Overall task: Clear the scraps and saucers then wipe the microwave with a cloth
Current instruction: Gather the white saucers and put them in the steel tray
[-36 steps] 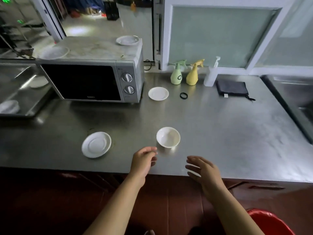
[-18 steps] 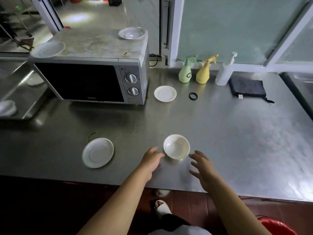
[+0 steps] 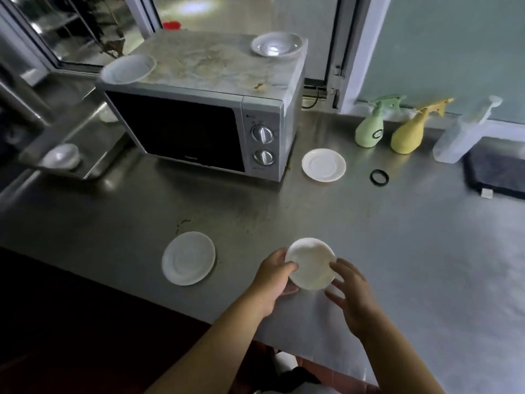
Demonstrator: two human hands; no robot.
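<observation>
Both hands have closed in on the small bowl [image 3: 311, 263] at lower centre; left hand [image 3: 272, 277] grips its rim, right hand [image 3: 350, 291] open, fingertips alongside; lift it level, steadily.

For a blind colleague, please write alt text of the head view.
A left hand grips a small white bowl on a steel counter, and the right hand touches its other side. Behind stands a stained microwave with two dishes on top.

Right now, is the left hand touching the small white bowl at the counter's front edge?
Touching. The head view shows the left hand with its thumb over the small white bowl's rim and fingers curled beneath it.
</observation>
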